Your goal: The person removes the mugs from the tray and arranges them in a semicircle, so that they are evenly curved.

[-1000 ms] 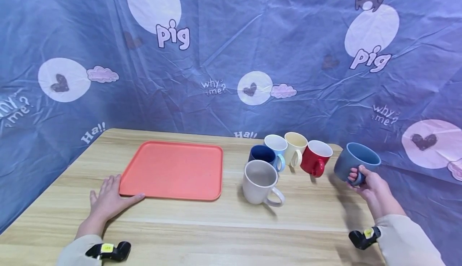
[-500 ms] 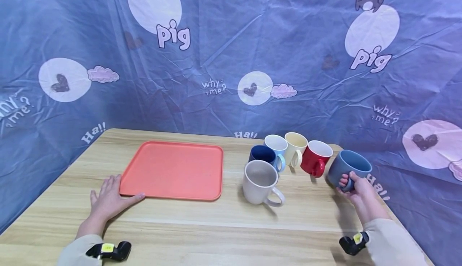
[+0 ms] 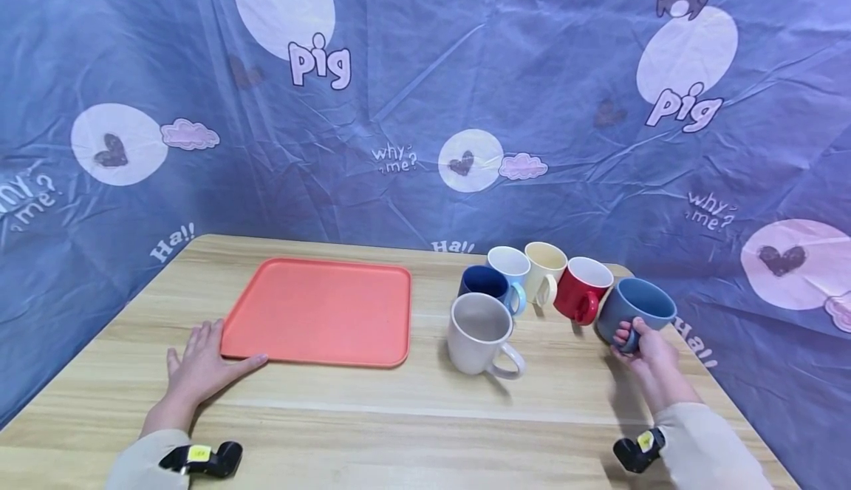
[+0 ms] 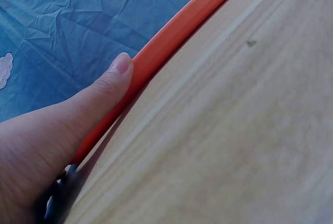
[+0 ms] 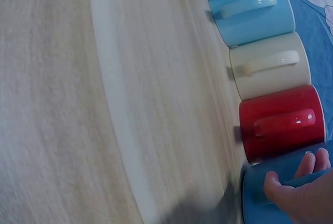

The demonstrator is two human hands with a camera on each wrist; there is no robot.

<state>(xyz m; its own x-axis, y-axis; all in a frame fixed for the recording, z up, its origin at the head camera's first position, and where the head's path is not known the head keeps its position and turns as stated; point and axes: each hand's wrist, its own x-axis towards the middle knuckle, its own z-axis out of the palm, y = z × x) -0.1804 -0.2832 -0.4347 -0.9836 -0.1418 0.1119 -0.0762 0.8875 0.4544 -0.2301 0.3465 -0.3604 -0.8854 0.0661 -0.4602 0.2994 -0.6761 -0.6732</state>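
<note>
My right hand point(image 3: 649, 363) grips the handle of a grey-blue mug point(image 3: 609, 315) at the right end of the mugs. The mug is upright, right beside a red mug point(image 3: 570, 287); in the right wrist view its side point(image 5: 256, 195) meets the red mug's side point(image 5: 263, 146). At the left, my left hand point(image 3: 198, 373) lies with fingers spread around the near left corner of a coral-red tray point(image 3: 319, 311). Its thumb point(image 4: 99, 96) runs along the tray's near rim point(image 4: 171, 31) in the left wrist view.
Left of the red mug stand a cream mug point(image 3: 537, 287), a light blue mug point(image 3: 508, 262) and a dark blue mug point(image 3: 468, 290). A larger pale grey mug point(image 3: 465, 346) stands in front of them. A blue printed cloth point(image 3: 372, 106) hangs behind the wooden table point(image 3: 372, 438).
My right hand has brought the grey-blue mug left and down, from apart on the right to beside the red mug. My left hand and the tray have stayed in place.
</note>
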